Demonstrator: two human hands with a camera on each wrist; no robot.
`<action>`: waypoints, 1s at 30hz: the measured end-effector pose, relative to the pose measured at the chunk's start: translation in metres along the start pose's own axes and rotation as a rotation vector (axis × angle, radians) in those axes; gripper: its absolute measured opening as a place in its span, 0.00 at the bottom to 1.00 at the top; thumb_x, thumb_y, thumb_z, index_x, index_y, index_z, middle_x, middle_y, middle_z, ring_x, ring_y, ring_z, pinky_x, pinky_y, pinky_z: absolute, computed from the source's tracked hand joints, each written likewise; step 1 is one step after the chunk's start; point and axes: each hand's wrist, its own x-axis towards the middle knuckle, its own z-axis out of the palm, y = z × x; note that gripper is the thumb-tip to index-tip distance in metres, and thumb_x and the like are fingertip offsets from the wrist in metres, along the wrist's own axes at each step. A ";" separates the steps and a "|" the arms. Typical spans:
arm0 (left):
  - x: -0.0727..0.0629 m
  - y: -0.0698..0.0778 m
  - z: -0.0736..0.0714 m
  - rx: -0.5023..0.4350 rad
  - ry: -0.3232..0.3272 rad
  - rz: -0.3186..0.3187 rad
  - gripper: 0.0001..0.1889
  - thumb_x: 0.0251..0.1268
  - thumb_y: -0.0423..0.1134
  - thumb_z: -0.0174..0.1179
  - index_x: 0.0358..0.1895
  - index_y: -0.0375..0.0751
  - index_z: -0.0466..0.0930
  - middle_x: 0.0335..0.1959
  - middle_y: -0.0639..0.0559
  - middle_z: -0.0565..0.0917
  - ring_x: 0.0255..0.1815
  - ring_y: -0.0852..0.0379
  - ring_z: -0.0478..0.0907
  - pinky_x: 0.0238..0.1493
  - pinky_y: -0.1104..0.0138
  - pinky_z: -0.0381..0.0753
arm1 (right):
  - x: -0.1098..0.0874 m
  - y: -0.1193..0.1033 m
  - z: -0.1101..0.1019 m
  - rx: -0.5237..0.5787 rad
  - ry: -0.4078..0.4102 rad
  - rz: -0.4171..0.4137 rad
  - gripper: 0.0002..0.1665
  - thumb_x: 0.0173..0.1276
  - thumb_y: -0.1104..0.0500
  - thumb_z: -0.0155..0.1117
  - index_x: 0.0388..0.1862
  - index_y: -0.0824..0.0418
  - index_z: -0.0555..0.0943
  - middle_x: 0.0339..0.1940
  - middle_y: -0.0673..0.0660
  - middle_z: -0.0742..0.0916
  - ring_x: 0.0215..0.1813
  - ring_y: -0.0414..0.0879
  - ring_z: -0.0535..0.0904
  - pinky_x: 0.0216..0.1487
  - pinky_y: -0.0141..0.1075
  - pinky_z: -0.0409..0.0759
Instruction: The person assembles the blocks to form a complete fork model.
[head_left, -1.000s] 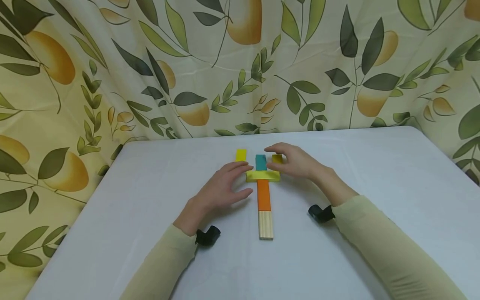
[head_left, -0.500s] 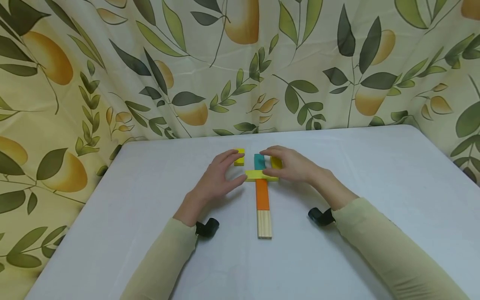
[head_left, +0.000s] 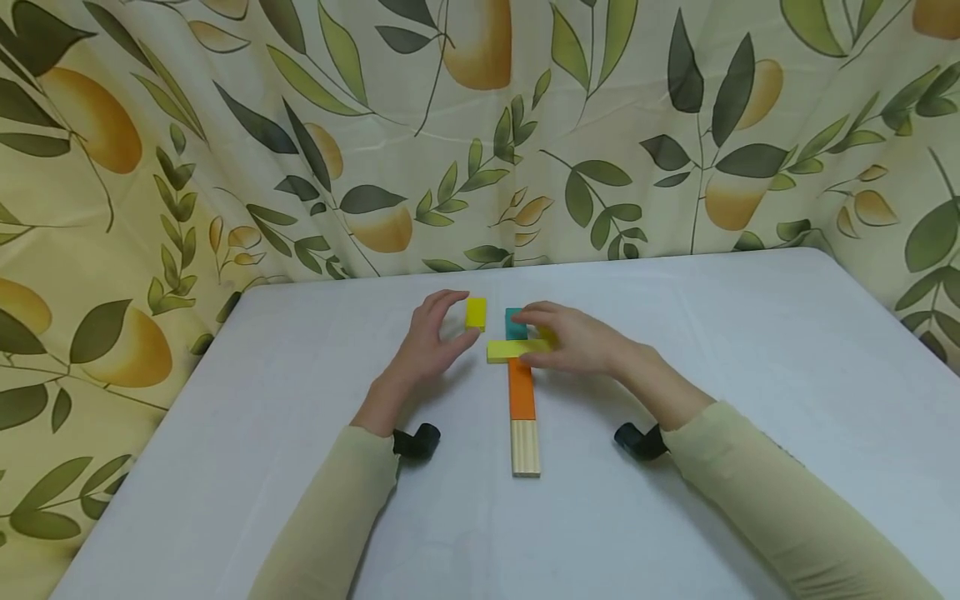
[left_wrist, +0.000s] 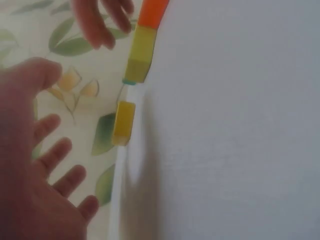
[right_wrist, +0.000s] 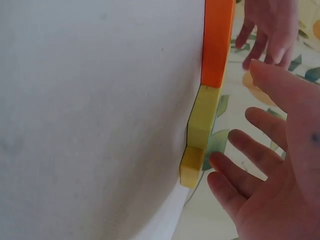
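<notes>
Flat wooden blocks lie on the white table. A plain wood block (head_left: 526, 450), an orange block (head_left: 522, 390) and a teal block (head_left: 513, 330) form a line, with a yellow-green block (head_left: 501, 351) set crosswise between orange and teal. To the left stands a small yellow block (head_left: 476, 312). My left hand (head_left: 426, 340) hovers beside it, thumb and fingers spread, and holds nothing. Over the crosswise block's right part is my right hand (head_left: 576, 340), fingers apart and holding nothing. It mostly hides a second yellow block (right_wrist: 192, 167), which shows at the crosswise block's end in the right wrist view.
A patterned curtain (head_left: 450, 167) with leaves and fruit hangs behind the table's back edge. The white tablecloth (head_left: 315, 350) spreads around the blocks. Black wrist cameras (head_left: 417, 442) sit at both sleeve cuffs.
My left hand has moved away and left from the crosswise block to the left yellow block. My right hand has shifted slightly left and lower, covering more of the right yellow block.
</notes>
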 end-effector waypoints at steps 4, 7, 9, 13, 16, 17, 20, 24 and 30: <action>0.005 -0.005 0.000 -0.005 -0.007 -0.009 0.31 0.71 0.44 0.61 0.74 0.43 0.66 0.76 0.45 0.62 0.75 0.45 0.56 0.75 0.49 0.56 | -0.002 -0.004 0.002 -0.041 -0.005 -0.014 0.35 0.67 0.49 0.71 0.70 0.60 0.76 0.73 0.61 0.73 0.73 0.59 0.66 0.71 0.56 0.65; 0.010 -0.007 -0.001 -0.001 -0.012 -0.011 0.31 0.71 0.43 0.61 0.75 0.42 0.66 0.76 0.47 0.64 0.76 0.47 0.56 0.76 0.51 0.55 | -0.003 -0.006 0.003 -0.085 -0.007 -0.026 0.34 0.68 0.48 0.70 0.69 0.60 0.76 0.72 0.61 0.74 0.73 0.59 0.66 0.71 0.56 0.66; 0.013 -0.009 -0.002 -0.001 -0.014 -0.010 0.30 0.72 0.43 0.61 0.75 0.42 0.66 0.75 0.47 0.65 0.76 0.47 0.57 0.76 0.52 0.54 | -0.004 -0.008 0.003 -0.116 -0.011 -0.031 0.34 0.69 0.48 0.69 0.69 0.61 0.76 0.72 0.62 0.74 0.73 0.59 0.66 0.71 0.56 0.65; 0.018 -0.012 -0.003 -0.002 -0.029 -0.015 0.29 0.72 0.43 0.60 0.74 0.43 0.67 0.74 0.48 0.67 0.76 0.48 0.58 0.76 0.53 0.55 | -0.006 -0.010 0.003 -0.168 -0.024 -0.030 0.33 0.70 0.47 0.67 0.70 0.61 0.76 0.72 0.63 0.74 0.73 0.61 0.67 0.71 0.57 0.66; 0.020 -0.015 -0.004 0.007 -0.042 -0.022 0.29 0.73 0.44 0.60 0.74 0.45 0.68 0.75 0.49 0.67 0.75 0.49 0.59 0.76 0.54 0.55 | -0.007 -0.010 0.005 -0.185 -0.038 -0.011 0.33 0.71 0.47 0.66 0.70 0.59 0.76 0.73 0.63 0.73 0.73 0.62 0.67 0.71 0.58 0.65; 0.021 -0.016 -0.004 0.012 -0.047 -0.022 0.28 0.73 0.44 0.60 0.74 0.46 0.68 0.74 0.49 0.67 0.75 0.50 0.59 0.76 0.54 0.56 | -0.007 -0.011 0.005 -0.189 -0.044 -0.006 0.33 0.71 0.47 0.66 0.70 0.59 0.76 0.73 0.62 0.73 0.73 0.62 0.67 0.71 0.58 0.65; 0.022 -0.018 -0.006 0.007 -0.070 -0.025 0.29 0.72 0.43 0.61 0.74 0.47 0.69 0.75 0.49 0.67 0.76 0.50 0.60 0.76 0.54 0.56 | -0.008 -0.011 0.007 -0.206 -0.060 0.007 0.32 0.72 0.46 0.65 0.71 0.58 0.76 0.74 0.62 0.73 0.74 0.61 0.66 0.71 0.57 0.65; 0.025 -0.020 -0.007 -0.006 -0.118 -0.018 0.30 0.70 0.41 0.63 0.74 0.47 0.70 0.75 0.52 0.67 0.76 0.51 0.59 0.76 0.55 0.56 | -0.009 -0.012 0.009 -0.238 -0.070 -0.002 0.32 0.73 0.46 0.64 0.70 0.59 0.76 0.73 0.61 0.74 0.74 0.60 0.66 0.72 0.56 0.64; 0.030 -0.023 -0.009 0.026 -0.169 -0.013 0.31 0.69 0.42 0.65 0.74 0.49 0.70 0.76 0.54 0.67 0.77 0.53 0.58 0.77 0.56 0.54 | -0.008 -0.012 0.010 -0.264 -0.076 -0.006 0.31 0.73 0.46 0.64 0.69 0.59 0.77 0.72 0.60 0.76 0.74 0.60 0.67 0.72 0.55 0.64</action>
